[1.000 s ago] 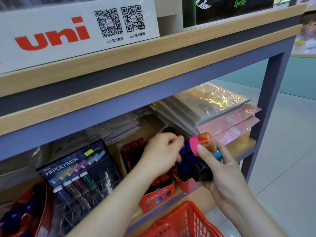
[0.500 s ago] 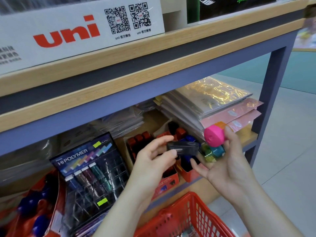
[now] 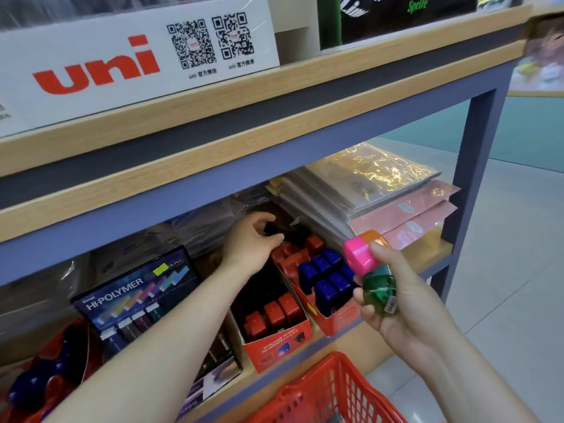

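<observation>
My right hand (image 3: 396, 303) grips a cluster of round pencil sharpeners in front of the shelf: a pink one (image 3: 360, 257), an orange one (image 3: 374, 238) behind it and a green one (image 3: 380, 293) below. My left hand (image 3: 251, 244) reaches deep into the lower shelf and holds a black sharpener (image 3: 274, 228) at the back of a red display box (image 3: 277, 340). That box holds red and black sharpeners. A second red box (image 3: 338, 320) beside it holds blue sharpeners (image 3: 328, 277) and red ones.
A red shopping basket (image 3: 329, 392) sits below my arms. A Hi-Polymer lead display (image 3: 143, 288) stands left of the boxes. Stacked wrapped paper packs (image 3: 387, 193) fill the shelf's right side. A blue post (image 3: 476, 166) marks the shelf's right end, with tiled floor beyond.
My left hand carried the black sharpener from in front of the boxes back into the shelf's rear. My right hand stayed near the shelf edge, turning the coloured sharpeners slightly.
</observation>
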Available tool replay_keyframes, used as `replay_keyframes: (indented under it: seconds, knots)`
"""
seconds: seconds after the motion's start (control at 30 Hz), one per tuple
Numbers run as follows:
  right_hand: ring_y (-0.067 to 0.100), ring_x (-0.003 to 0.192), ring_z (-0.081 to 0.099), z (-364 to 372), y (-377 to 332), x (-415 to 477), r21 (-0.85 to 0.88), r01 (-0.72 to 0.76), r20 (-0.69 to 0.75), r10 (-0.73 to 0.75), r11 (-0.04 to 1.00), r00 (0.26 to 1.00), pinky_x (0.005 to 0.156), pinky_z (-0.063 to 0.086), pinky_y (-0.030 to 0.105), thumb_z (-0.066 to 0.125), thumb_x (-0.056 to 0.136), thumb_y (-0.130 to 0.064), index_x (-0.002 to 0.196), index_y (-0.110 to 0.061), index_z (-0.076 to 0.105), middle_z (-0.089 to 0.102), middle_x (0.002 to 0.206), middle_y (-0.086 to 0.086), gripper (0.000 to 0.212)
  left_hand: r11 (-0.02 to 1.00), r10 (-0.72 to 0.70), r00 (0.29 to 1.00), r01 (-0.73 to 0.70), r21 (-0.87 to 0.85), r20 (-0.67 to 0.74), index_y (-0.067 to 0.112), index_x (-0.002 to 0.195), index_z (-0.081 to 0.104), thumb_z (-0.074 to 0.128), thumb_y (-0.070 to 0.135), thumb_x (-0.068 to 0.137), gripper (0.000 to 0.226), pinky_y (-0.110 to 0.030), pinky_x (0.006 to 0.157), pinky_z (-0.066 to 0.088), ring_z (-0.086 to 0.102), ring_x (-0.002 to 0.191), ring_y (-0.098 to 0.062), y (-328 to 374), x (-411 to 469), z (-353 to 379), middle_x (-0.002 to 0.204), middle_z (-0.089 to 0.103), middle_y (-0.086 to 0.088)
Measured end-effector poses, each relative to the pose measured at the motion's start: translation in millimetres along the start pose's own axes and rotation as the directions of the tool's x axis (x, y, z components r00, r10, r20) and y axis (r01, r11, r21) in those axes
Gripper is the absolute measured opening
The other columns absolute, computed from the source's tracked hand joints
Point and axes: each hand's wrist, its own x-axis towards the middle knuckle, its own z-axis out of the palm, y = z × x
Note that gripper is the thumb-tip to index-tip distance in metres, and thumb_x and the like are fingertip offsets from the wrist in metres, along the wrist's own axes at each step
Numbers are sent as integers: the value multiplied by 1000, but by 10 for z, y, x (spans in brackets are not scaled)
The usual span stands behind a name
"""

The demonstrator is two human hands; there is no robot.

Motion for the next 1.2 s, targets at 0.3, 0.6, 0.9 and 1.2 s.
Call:
replay_keyframes:
  seconds: [0.3, 0.6, 0.9, 1.2]
  knots:
    - [18, 61, 59, -45, -9, 88, -64, 10, -66, -14, 998, 998, 51, 51, 28, 77, 56, -42, 91, -14, 68, 65, 71, 11, 46, 930, 66, 991, -103, 353, 115, 20, 129, 59, 75, 23, 82, 50, -31, 92, 51, 61, 112, -16, -137, 334, 224, 126, 64, -2]
    - [20, 65, 62, -57, 86, 141, -152, -50, -71, 39, 987, 997, 53, 56, 29, 80, 73, -33, 90, -12, 70, 67, 77, 12, 29, 849, 156, 979, -201, 489, 131, 24, 103, 57, 70, 25, 87, 20, -23, 55, 38, 55, 71, -9, -107, 331, 286, 93, 62, 1]
    - [10, 62, 64, -83, 201, 158, -304, -38, -81, 14, 952, 997, 54, 54, 26, 80, 75, -35, 106, -19, 71, 68, 90, 5, 36, 898, 132, 982, -175, 404, 133, 17, 113, 68, 70, 23, 88, 26, -24, 70, 42, 59, 86, -13, -137, 431, 401, 112, 67, -4]
    - [18, 80, 66, -26, 298, 157, -228, 4, -31, -12, 974, 999, 54, 55, 28, 81, 76, -29, 102, -25, 69, 69, 102, 11, 29, 746, -1, 937, -231, 625, 348, 24, 147, 40, 45, 6, 97, 53, -34, 99, 48, 52, 124, -26, -94, 464, 375, 147, 45, -9]
